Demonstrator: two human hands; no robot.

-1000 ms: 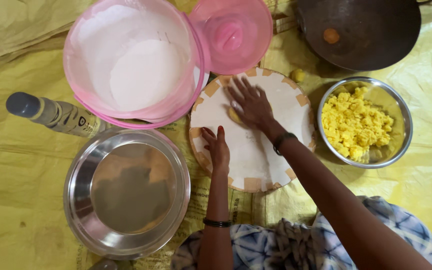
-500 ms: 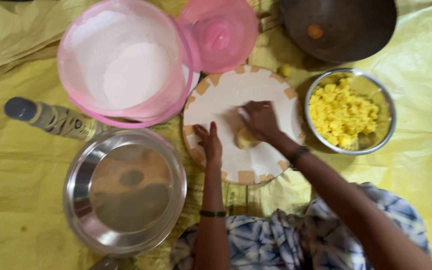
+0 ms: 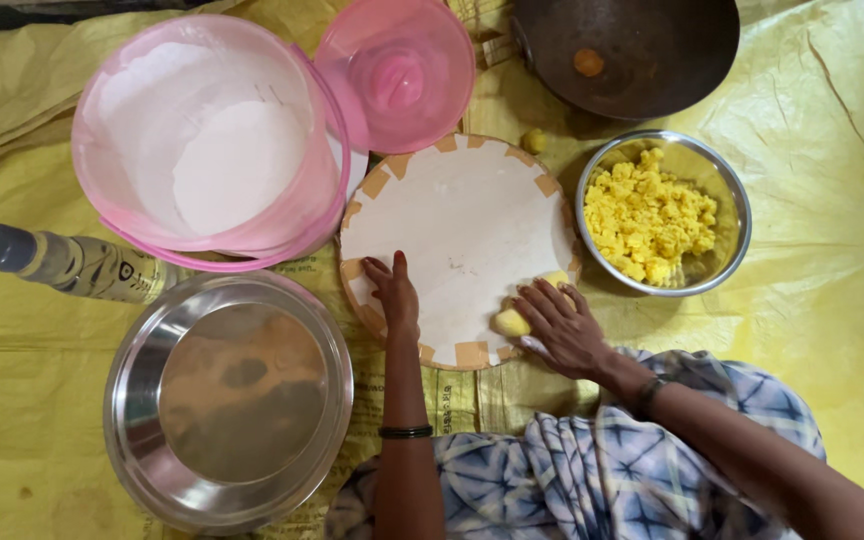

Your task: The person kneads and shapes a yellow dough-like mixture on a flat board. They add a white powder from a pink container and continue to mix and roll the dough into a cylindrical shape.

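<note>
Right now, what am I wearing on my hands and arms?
Both arms are bare, no sleeves. The left arm has a thin dark band on the forearm; the right wrist has a dark bangle. No gloves on either hand; I can't make out any rings.

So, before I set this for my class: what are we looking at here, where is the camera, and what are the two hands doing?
There is no machine: a person works with bare hands, and the one picture comes from a camera worn on their head, looking straight down. They sit at a yellow sheet. In the middle lies a round wooden rolling board. The left hand rests flat on its near edge. The right hand presses a yellow dough ball against the board's rim. Around it: a steel bowl of yellow crumbly filling, a pink tub of white flour with its pink lid beside it, a dark pan, an empty steel plate and a lying bottle.
</note>
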